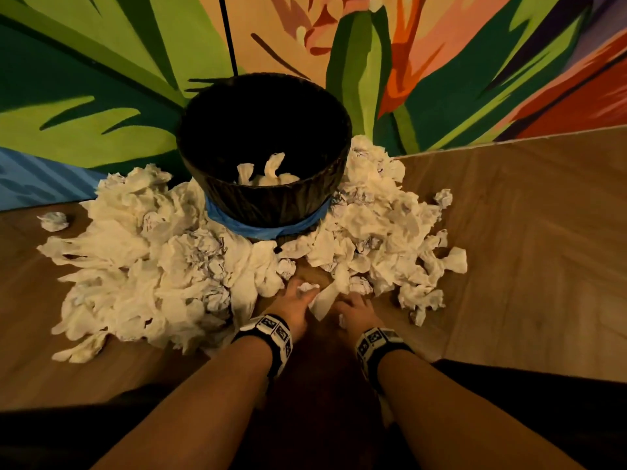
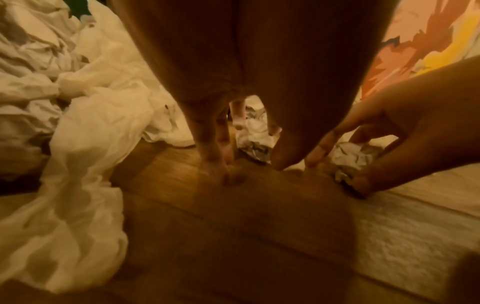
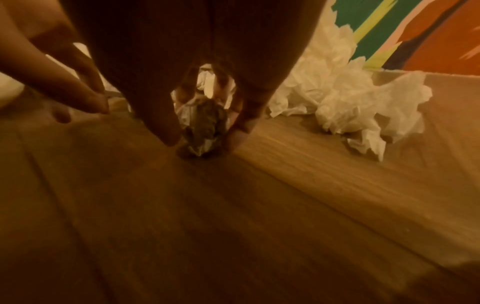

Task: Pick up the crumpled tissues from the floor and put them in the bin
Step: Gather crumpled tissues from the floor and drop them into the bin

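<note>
Right grip (image 3: pixel 205 135): thumb and fingers curled down around a small crumpled ball (image 3: pixel 203 131) of tissue with dark print, ball touching the wood floor (image 3: pixel 285 185). Left grip (image 2: pixel 249 156): fingers pointing down at the floor, curled over a white tissue wad (image 2: pixel 253 131); whether it is actually pinched I cannot tell, wrist view is blurred and dim. From the head view, left hand (image 1: pixel 295 305) and right hand (image 1: pixel 354 308) sit side by side, just apart, low on the floor at the near edge of the mess, with a long white tissue (image 1: pixel 325 300) lying between them. Both wrists carry bands with black-and-white markers (image 1: pixel 276 330).

Further out, crumpled tissues (image 1: pixel 142 266) heaped on the floor left of the bin, and a second heap (image 1: pixel 383 239) on its right, both touching the bin's base. Single strays lie apart: one (image 1: pixel 53 221) far left, one (image 1: pixel 443 197) far right.

Black bin (image 1: pixel 217 144), lined with a dark bag, blue band around its lower part, stands upright between the heaps. A few white tissues (image 1: pixel 268 174) already lie inside it.

Behind the bin, a wall painted with a green, orange and pink leaf mural (image 1: pixel 101 79).
</note>
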